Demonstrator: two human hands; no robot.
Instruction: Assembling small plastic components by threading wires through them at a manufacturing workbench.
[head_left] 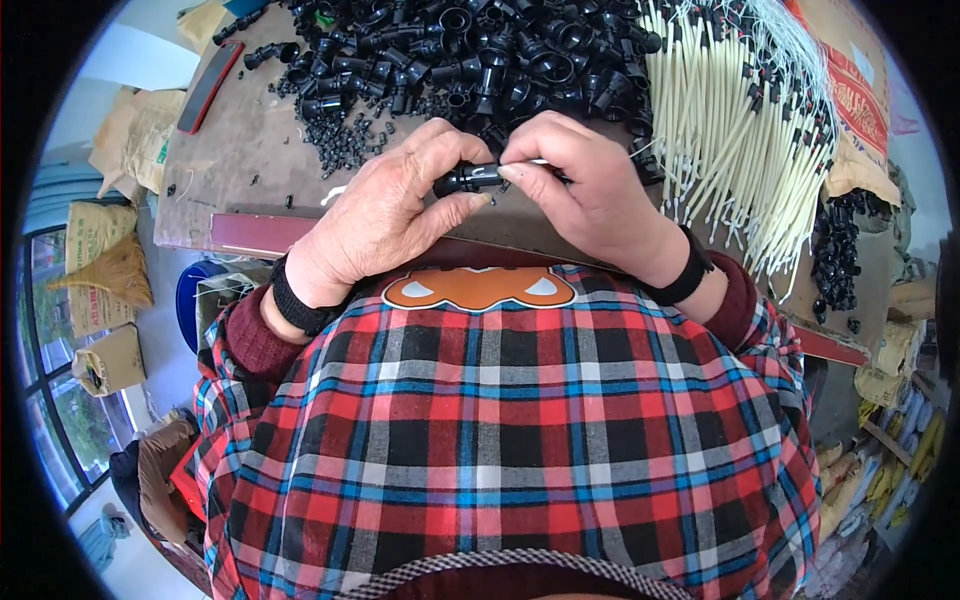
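Above the near edge of the table, my left hand is closed round a black plastic tubular fitting, which lies crosswise between thumb and fingers. My right hand pinches at the fitting's right end. A thin whitish piece shows at the right fingertips; most of it is hidden, so its kind cannot be told. Just beyond my hands spreads a heap of black plastic fittings. Small black parts lie in a pile to the left of that heap.
Pale thin tubes with black ends are bundled on the right of the table. A red-and-black strip-shaped object lies at the far left. More black parts hang together near the right edge. A cardboard box stands on the floor at left.
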